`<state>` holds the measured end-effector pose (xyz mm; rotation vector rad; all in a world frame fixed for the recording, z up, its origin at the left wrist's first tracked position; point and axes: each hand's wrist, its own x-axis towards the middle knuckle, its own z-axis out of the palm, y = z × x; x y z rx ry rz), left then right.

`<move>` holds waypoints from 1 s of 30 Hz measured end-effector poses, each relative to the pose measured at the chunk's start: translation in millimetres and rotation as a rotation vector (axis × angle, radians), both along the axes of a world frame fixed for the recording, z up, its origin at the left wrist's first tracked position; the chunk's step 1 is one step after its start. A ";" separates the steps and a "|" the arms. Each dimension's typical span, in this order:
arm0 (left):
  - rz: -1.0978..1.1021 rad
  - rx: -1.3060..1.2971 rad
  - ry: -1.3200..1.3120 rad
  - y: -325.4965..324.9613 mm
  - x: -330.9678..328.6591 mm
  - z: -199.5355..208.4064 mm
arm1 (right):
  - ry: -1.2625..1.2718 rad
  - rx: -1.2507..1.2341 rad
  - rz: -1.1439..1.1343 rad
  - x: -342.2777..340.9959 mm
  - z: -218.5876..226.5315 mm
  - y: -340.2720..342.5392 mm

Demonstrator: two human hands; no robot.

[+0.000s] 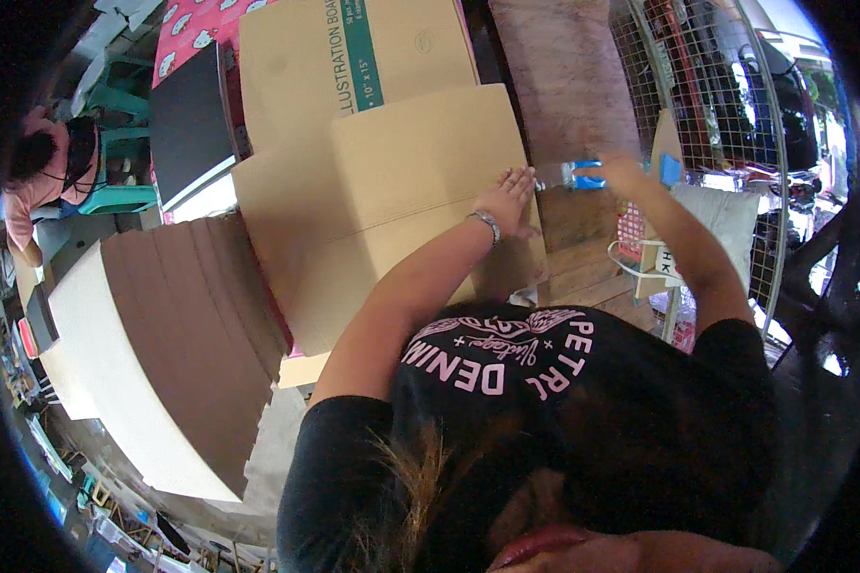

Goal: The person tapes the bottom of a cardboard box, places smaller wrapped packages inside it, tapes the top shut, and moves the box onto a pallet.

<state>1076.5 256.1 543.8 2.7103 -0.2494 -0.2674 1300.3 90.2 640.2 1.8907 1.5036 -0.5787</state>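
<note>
A large brown cardboard sheet (pixel 420 181), creased across its middle, lies in front of me. My left hand (pixel 509 201) rests flat near its right edge, fingers together and stretched out, a bracelet on the wrist. Right of that edge is my right hand (pixel 621 177), blurred by motion. Beside its fingers shows a small bright blue thing (pixel 588 175) with a clear, shiny part toward the cardboard. Whether the right hand holds this blue thing, I cannot tell. Beneath the sheet's far side lies a printed cardboard box (pixel 296 67) with a green stripe.
A black-covered board (pixel 193 124) lies left of the box. Stacked brown and white boards (pixel 177 334) stand nearer on the left. Wire mesh (pixel 702 86) rises at the right, near a pink basket (pixel 631 229). Another person (pixel 53 172) is at the far left by green stools (pixel 124 158).
</note>
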 end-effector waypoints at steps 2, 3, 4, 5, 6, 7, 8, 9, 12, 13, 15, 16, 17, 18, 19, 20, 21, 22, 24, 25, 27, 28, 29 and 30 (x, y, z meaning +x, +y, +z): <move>-0.044 0.082 0.192 -12.9 24.0 15.0 | 0.028 0.009 0.041 -13.7 -34.2 11.2; -0.062 0.133 0.287 -15.1 40.4 26.8 | 0.040 0.023 0.066 -22.2 -45.8 28.7; -0.152 0.136 0.450 -18.6 59.0 37.4 | 0.040 -0.035 0.017 -31.7 -53.0 46.5; -0.164 0.165 0.452 -26.1 69.6 30.1 | 0.044 -0.101 -0.022 -39.3 -58.4 59.2; -0.176 0.194 0.455 -31.9 77.3 21.8 | 0.083 -0.075 -0.050 -42.8 -63.0 61.3; -0.185 0.228 0.453 -33.2 87.0 12.1 | 0.117 -0.044 -0.077 -43.1 -69.7 64.6; -0.234 0.221 0.469 -35.0 94.7 8.0 | 0.146 -0.010 -0.118 -40.4 -75.4 65.4; -0.281 0.212 0.485 -37.6 99.9 4.2 | 0.135 -0.111 -0.206 -33.7 -79.9 67.6; -0.419 0.190 0.526 -41.1 110.0 -2.3 | 0.033 -0.241 -0.396 -4.8 -85.3 75.5; -0.461 0.175 0.546 -40.6 111.1 -5.0 | -0.038 -0.179 -0.405 7.1 -82.4 82.9; -0.481 0.214 0.583 -31.7 112.3 2.7 | -0.087 0.031 -0.430 25.8 -72.2 118.3; -0.483 0.232 0.610 -23.2 111.3 10.7 | -0.055 0.181 -0.453 29.4 -65.4 151.6; -0.495 0.175 0.581 -16.4 110.9 19.8 | 0.005 0.328 -0.462 33.1 -62.4 178.1; -0.482 0.117 0.555 -4.5 107.1 28.5 | 0.054 0.520 -0.379 31.8 -65.2 207.6; -0.465 0.062 0.529 7.7 98.5 32.1 | 0.108 0.713 -0.294 29.6 -70.9 236.5; -0.186 -0.231 0.120 12.4 72.8 2.4 | 0.146 0.802 -0.233 32.4 -83.1 262.8; 0.092 -0.503 -0.298 23.3 40.3 -27.7 | 0.182 0.892 -0.175 33.9 -97.8 282.9; 0.290 -0.614 -0.344 53.8 12.6 -21.0 | 0.223 0.950 -0.165 31.9 -115.8 291.5; 0.828 -0.158 -0.282 122.4 -63.7 6.2 | 0.309 1.065 -0.127 20.0 -137.9 307.4; 0.986 -0.005 -0.355 153.7 -119.9 -6.3 | 0.425 1.068 -0.212 9.0 -137.4 311.9; 1.483 -0.170 -0.058 176.7 -261.1 -43.4 | 0.678 1.039 -0.353 -21.8 -123.3 309.9; 1.715 -0.238 0.089 185.8 -329.6 -58.3 | 0.634 1.163 -0.386 -26.5 -120.8 296.8; 1.778 -0.377 0.091 177.0 -349.8 -55.1 | 0.579 1.287 -0.427 -21.2 -126.7 270.9; 1.831 -0.513 0.091 172.2 -366.7 -51.2 | 0.450 1.334 -0.562 -9.5 -135.4 238.5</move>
